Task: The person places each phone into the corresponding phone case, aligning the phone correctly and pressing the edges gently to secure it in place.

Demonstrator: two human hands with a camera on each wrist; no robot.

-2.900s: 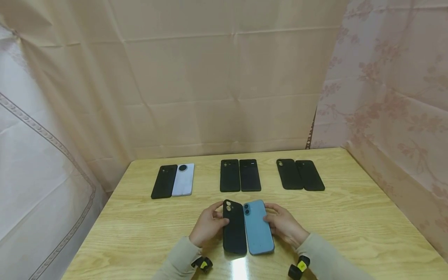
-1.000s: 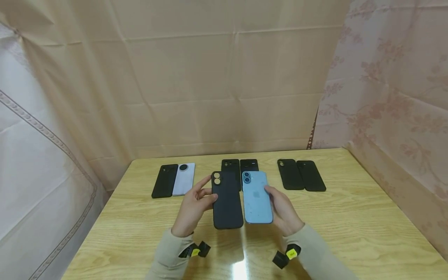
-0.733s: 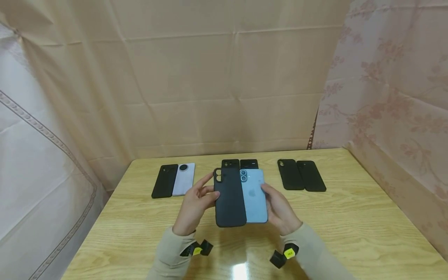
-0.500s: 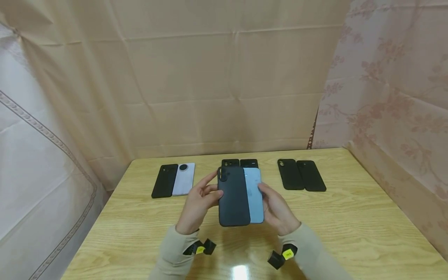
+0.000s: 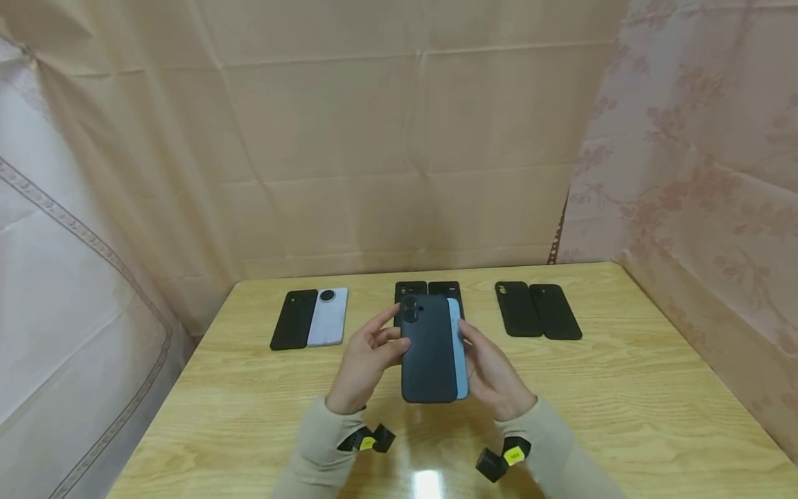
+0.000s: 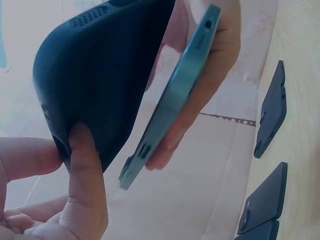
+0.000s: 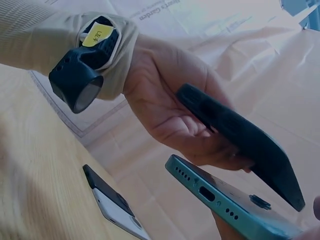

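My left hand pinches the left edge of a black phone case, thumb on its back. My right hand grips a light blue phone by its right side. Both are held up above the table; the case overlaps the phone, and only a blue strip shows on the right. In the left wrist view the case and the phone stand apart, tilted to each other. A gap also shows in the right wrist view between the case and the phone's port end.
On the wooden table, a black case lies beside a white phone at back left. A partly hidden dark pair, a case and a phone, lies behind my hands. Another black pair lies at back right.
The case and blue phone rose from the table and went from side by side to overlapping. The left hand moved the case rightward in front of the phone; the right hand shifted slightly left.
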